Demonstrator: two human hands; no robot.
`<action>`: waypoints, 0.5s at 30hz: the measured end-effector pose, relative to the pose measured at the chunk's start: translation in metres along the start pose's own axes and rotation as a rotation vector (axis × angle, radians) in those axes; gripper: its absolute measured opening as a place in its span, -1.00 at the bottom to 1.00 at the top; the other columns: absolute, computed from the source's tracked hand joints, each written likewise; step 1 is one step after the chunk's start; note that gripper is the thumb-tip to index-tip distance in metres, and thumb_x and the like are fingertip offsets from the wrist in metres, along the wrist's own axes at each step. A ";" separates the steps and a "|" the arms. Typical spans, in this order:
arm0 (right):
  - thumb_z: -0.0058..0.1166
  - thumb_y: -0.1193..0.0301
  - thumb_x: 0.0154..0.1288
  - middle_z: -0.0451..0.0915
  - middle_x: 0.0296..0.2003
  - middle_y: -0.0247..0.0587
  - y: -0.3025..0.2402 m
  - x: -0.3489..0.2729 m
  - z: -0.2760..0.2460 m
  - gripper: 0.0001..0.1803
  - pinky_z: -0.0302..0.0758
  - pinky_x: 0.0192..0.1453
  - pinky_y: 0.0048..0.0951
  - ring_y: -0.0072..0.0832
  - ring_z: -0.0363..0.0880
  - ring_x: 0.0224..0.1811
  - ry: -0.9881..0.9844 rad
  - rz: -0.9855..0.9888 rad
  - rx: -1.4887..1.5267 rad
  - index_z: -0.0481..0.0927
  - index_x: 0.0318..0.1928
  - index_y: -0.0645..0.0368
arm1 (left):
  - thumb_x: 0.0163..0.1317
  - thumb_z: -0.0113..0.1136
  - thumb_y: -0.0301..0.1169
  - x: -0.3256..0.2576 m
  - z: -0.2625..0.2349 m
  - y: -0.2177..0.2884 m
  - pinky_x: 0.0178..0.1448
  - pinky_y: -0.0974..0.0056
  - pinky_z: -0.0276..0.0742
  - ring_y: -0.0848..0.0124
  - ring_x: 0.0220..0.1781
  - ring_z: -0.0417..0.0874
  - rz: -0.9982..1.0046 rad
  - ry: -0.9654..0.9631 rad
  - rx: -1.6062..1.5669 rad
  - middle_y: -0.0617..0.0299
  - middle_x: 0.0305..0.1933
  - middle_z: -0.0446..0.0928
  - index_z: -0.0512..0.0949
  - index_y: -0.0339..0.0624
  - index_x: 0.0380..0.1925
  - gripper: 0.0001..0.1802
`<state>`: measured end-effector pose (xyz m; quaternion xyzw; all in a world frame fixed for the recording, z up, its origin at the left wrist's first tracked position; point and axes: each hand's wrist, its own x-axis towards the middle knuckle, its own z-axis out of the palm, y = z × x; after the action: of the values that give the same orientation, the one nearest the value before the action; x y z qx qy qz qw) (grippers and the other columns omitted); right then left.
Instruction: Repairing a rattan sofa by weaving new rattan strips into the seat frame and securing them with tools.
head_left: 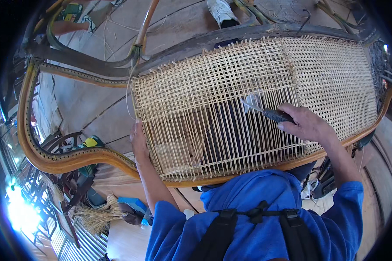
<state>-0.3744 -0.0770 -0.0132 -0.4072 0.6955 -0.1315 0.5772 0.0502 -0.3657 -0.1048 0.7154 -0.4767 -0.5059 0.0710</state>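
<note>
A curved wooden seat frame (69, 164) holds a woven cane panel (213, 80). Its far part and right section are closely woven. Nearer me on the left section, mostly lengthwise cane strands (204, 143) show, with gaps between them. My right hand (307, 124) is closed round the dark handle of a tool (274, 116) with a slim metal blade, held over these strands; its exact kind is unclear. My left hand (139, 143) is at the panel's left edge, fingers closed and partly hidden. A loose cane strand (128, 98) curves down to its fingertips.
The frame's left bay has a rim of small holes (29, 108) and no cane. Beyond the frame are a person's white shoe (222, 12) and a sandalled foot (89, 24). A straw brush (98, 215) lies at lower left. Short cane ends stick up along the far rail.
</note>
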 end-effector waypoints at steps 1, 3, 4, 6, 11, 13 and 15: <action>-0.06 0.18 0.27 0.44 -0.54 0.00 -0.001 0.003 0.002 -0.65 0.42 -0.27 -0.18 -0.15 0.50 -0.43 -0.004 -0.056 -0.003 0.41 -0.16 0.23 | 0.27 -0.05 0.08 0.000 -0.002 -0.003 0.24 0.22 0.26 0.23 0.16 0.42 -0.007 0.003 -0.004 0.00 0.14 0.43 0.33 -0.34 0.18 -0.28; -0.10 0.23 0.31 0.40 -0.57 -0.07 -0.006 0.011 0.000 -0.70 0.40 -0.34 -0.24 -0.21 0.47 -0.49 -0.100 -0.080 -0.046 0.43 -0.17 0.23 | 0.27 -0.02 0.04 0.001 -0.006 -0.007 0.24 0.21 0.25 0.21 0.18 0.40 -0.012 0.022 -0.027 0.00 0.17 0.39 0.31 -0.35 0.19 -0.30; -0.09 0.25 0.31 0.42 -0.54 -0.06 -0.005 0.014 -0.001 -0.71 0.41 -0.33 -0.25 -0.20 0.48 -0.48 -0.116 -0.080 -0.132 0.45 -0.17 0.23 | 0.27 -0.02 0.04 -0.006 0.001 0.002 0.24 0.21 0.25 0.21 0.18 0.40 -0.012 0.024 -0.034 0.00 0.17 0.39 0.31 -0.35 0.19 -0.30; -0.06 0.29 0.27 0.50 -0.50 -0.10 -0.023 0.016 -0.002 -0.72 0.44 -0.31 -0.29 -0.22 0.51 -0.45 -0.162 -0.055 -0.120 0.53 -0.13 0.21 | 0.27 0.01 0.00 -0.029 0.018 0.025 0.25 0.23 0.23 0.22 0.19 0.38 0.049 0.125 0.109 0.00 0.18 0.38 0.29 -0.35 0.20 -0.31; -0.06 0.27 0.25 0.54 -0.53 -0.21 -0.053 0.037 -0.012 -0.67 0.45 -0.29 -0.31 -0.36 0.54 -0.45 -0.589 -0.122 -0.164 0.57 -0.07 0.16 | 0.29 0.01 -0.04 -0.035 0.027 0.036 0.29 0.28 0.13 0.32 0.20 0.32 0.013 0.040 0.046 0.04 0.17 0.37 0.24 -0.39 0.22 -0.31; -0.11 0.21 0.26 0.45 -0.65 -0.23 -0.047 0.059 -0.017 -0.68 0.41 -0.37 -0.33 -0.41 0.42 -0.59 -0.473 0.050 -0.232 0.60 -0.28 0.18 | 0.30 0.02 -0.04 -0.026 0.031 0.028 0.30 0.28 0.12 0.31 0.20 0.32 0.050 0.031 0.065 0.05 0.16 0.37 0.25 -0.39 0.21 -0.32; -0.12 0.21 0.26 0.44 -0.66 -0.25 -0.068 0.061 -0.024 -0.69 0.38 -0.41 -0.34 -0.44 0.40 -0.61 -0.238 0.033 -0.210 0.59 -0.37 0.16 | 0.29 0.03 -0.03 -0.014 0.006 0.004 0.30 0.28 0.12 0.30 0.20 0.32 0.091 0.004 -0.082 0.04 0.18 0.36 0.24 -0.39 0.22 -0.30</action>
<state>-0.3678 -0.1712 -0.0042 -0.4666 0.6386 0.0006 0.6119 0.0421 -0.3551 -0.0961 0.6906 -0.4874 -0.5198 0.1239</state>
